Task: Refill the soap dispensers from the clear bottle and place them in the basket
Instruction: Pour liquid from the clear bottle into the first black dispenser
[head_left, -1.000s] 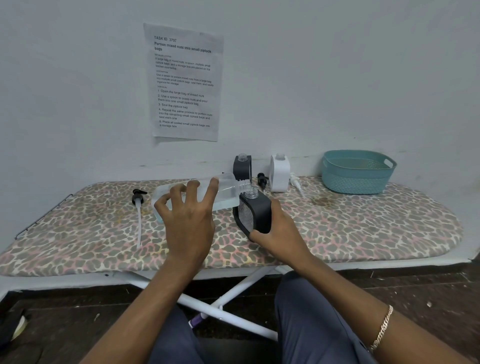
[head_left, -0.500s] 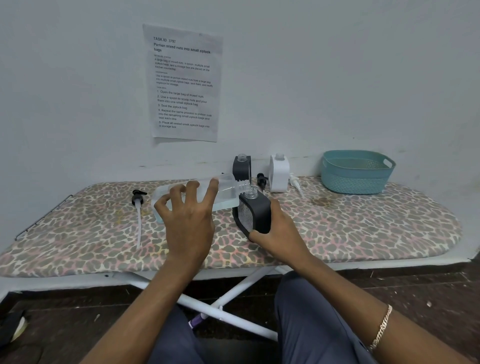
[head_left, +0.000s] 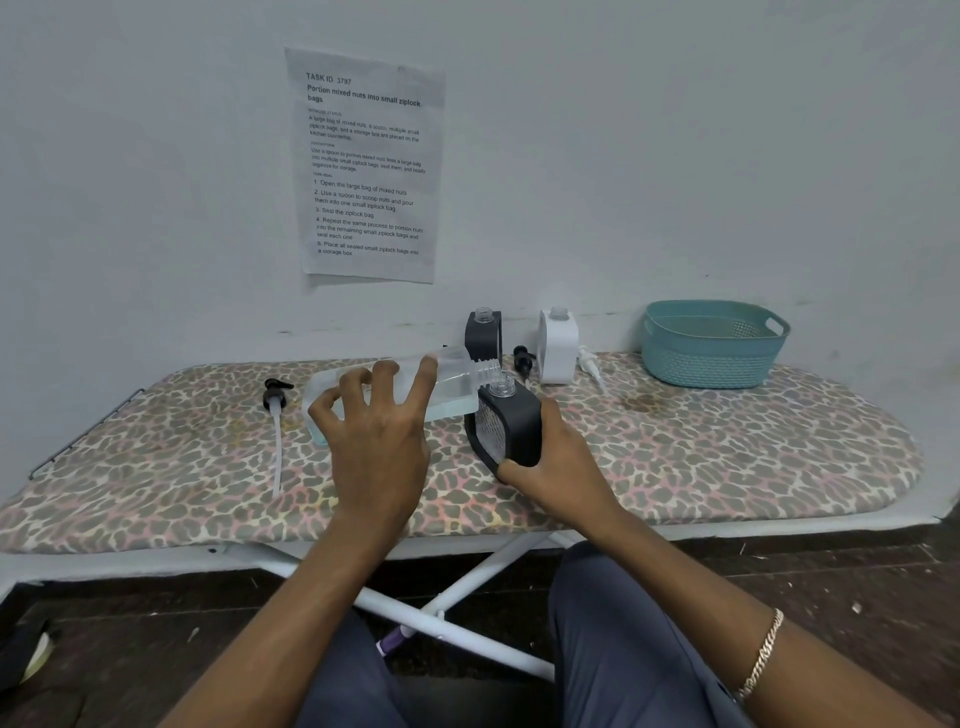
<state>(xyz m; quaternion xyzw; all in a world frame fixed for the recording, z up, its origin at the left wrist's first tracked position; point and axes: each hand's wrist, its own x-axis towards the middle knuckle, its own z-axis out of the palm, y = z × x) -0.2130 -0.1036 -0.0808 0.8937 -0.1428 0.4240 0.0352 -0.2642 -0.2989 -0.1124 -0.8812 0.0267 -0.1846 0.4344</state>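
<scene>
Left hand (head_left: 379, 441) grips one clear bottle (head_left: 452, 387), tipped nearly flat, its neck at the open mouth of a black dispenser (head_left: 506, 426). Right hand (head_left: 550, 467) is wrapped around that dispenser, tilted on the ironing board (head_left: 727, 452). Dispensers counted: three, two black and one white (head_left: 558, 345); the second black one (head_left: 483, 335) stands by the wall. Loose pumps: three. One teal basket (head_left: 711, 345) sits at right.

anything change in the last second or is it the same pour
Nothing visibly changed. The left hand still holds the clear bottle tipped on its side, neck at the mouth of the black dispenser, which the right hand keeps tilted. The basket and the other two dispensers by the wall have not moved.
</scene>
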